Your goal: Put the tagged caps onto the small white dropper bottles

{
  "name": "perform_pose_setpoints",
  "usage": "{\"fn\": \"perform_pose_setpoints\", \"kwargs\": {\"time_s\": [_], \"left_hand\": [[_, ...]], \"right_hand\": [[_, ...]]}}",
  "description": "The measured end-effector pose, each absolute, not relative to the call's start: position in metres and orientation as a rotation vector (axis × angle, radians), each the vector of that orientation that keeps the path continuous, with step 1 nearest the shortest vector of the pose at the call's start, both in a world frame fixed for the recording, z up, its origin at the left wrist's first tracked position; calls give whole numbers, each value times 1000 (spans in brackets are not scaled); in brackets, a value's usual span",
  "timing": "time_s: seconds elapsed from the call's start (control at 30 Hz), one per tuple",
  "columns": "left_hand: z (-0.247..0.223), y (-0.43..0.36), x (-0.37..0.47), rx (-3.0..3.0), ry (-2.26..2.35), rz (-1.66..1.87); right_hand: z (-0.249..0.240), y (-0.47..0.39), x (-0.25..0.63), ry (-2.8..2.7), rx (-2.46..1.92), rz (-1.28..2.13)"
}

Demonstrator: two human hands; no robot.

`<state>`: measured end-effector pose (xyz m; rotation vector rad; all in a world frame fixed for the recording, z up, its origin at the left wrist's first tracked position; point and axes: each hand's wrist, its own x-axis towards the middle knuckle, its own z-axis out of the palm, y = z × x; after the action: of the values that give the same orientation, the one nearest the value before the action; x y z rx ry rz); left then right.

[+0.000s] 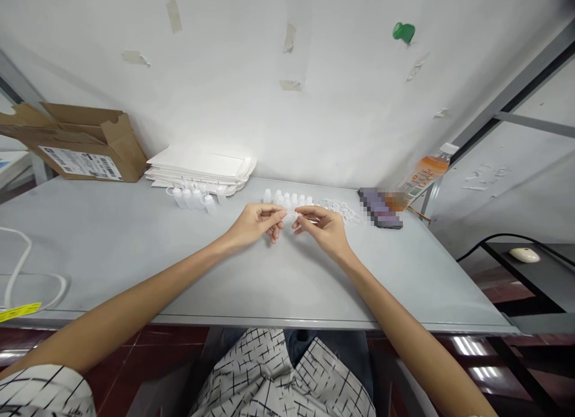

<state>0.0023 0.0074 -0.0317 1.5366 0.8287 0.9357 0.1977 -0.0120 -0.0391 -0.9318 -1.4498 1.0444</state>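
My left hand [263,220] and my right hand [324,226] meet above the middle of the table, fingertips pinched toward each other. Between them is a small translucent white plastic piece [291,213], gripped from both sides; its exact kind is too small to tell. Just behind my hands stands a group of small white plastic bottles [287,198], partly hidden by my fingers. A loose pile of thin white plastic loops [344,210] lies beyond my right hand. Farther left, several small white bottles [193,198] stand together, some with loops at their tops.
A stack of white paper sheets or envelopes [202,165] and an open cardboard box [90,144] sit at the back left. At the right are a phone [380,210] and a bottle of orange drink [422,174]. A white cable [20,267] lies at the left edge.
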Motion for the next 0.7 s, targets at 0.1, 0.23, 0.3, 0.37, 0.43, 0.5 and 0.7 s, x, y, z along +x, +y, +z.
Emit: {"fn": "perform_pose_setpoints", "kwargs": {"time_s": [0.1,0.23,0.3,0.37,0.43,0.5,0.7], "left_hand": [[-30,7,1,1474,781,958],[-31,9,-2,1496,777,975],[-33,10,-4,1551,784,967],[-34,10,-4,1628,796,962],[-36,10,-4,1706,808,977],[-37,10,-4,1768,815,1010],[-37,10,-2,1938,958,953]], "right_hand": [[-38,-13,198,-1489,-925,1039],[-38,-14,199,-1541,-910,1086],[-38,-14,200,-1548,-903,1104],[-39,-14,201,-1564,-913,1097],[-40,-13,203,-1582,-939,1074],[-41,-12,203,-1582,-962,1060],[-43,-9,204,-1610,-991,1025]]}}
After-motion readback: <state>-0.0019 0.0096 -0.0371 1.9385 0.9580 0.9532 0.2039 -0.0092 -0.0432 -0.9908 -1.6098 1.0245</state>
